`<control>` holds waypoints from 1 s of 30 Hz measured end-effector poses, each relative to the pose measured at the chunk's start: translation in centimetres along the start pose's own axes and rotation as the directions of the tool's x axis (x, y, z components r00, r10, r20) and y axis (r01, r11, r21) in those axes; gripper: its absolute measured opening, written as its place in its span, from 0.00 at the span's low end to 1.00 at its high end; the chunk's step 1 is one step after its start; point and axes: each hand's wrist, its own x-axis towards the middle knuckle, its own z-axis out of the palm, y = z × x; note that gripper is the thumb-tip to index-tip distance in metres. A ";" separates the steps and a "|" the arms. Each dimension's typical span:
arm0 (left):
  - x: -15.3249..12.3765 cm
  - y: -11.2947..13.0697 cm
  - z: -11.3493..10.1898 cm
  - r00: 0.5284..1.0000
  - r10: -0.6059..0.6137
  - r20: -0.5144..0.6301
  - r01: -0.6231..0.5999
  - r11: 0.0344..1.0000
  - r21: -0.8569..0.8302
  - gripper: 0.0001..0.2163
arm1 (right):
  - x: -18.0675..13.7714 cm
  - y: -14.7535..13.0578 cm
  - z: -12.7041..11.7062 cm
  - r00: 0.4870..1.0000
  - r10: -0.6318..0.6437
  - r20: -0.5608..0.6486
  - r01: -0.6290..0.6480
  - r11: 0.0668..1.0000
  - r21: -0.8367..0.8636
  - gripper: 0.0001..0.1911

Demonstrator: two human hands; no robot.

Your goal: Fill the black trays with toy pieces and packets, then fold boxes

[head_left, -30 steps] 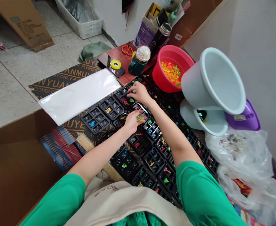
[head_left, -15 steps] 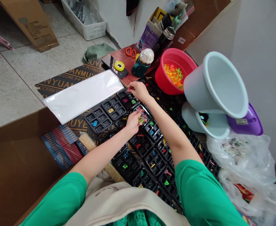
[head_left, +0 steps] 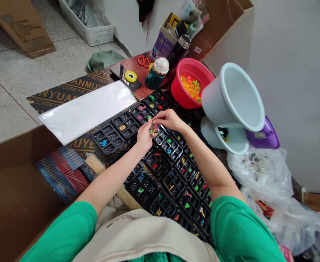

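My left hand (head_left: 145, 138) is closed around a few small coloured plastic pieces (head_left: 152, 130), green and yellowish ones showing at the fingertips. Close against it, my right hand (head_left: 170, 120) pinches its thumb and fingers together at those pieces; whatever is between them is too small to make out. Both hands hover above rows of black compartment trays (head_left: 123, 134). Little plastic figures lie in some compartments, among them a blue one (head_left: 103, 142), a yellow one (head_left: 122, 127) and a pink one (head_left: 141, 108).
Left of the trays lies a stack of clear plastic sheets (head_left: 89, 111). Beyond are a phone with yellow tape (head_left: 130, 76), scissors (head_left: 143, 60) and a domed cup (head_left: 156, 74). A red tub (head_left: 177, 85) of bright pieces and grey buckets (head_left: 225, 105) stand right. An open carton (head_left: 15, 182) sits left.
My right hand has drawn back from the far tray to my left hand. A pink piece now shows in that tray near where its fingertips were. The camera view has shifted slightly.
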 end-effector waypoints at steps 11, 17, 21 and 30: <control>0.7 -1.4 -0.3 0.996 -0.088 0.007 0.088 0.996 0.011 0.10 | 11.0 -2.1 5.8 1.000 -0.018 0.020 0.024 0.945 -0.327 0.07; 0.8 -1.2 -0.3 0.997 -0.070 -0.019 0.069 0.997 -0.030 0.07 | 9.6 -2.5 4.4 0.994 -0.102 0.032 0.105 0.886 -0.452 0.16; 1.0 -0.5 -0.2 1.000 -0.030 -0.009 0.029 0.997 -0.075 0.05 | 4.6 -0.6 0.6 0.989 -0.021 0.149 0.064 0.954 -0.294 0.16; 0.6 0.1 -0.1 0.997 -0.071 0.021 0.071 0.997 -0.023 0.09 | -0.9 -0.5 0.4 0.993 0.093 -0.076 -0.089 0.995 0.047 0.17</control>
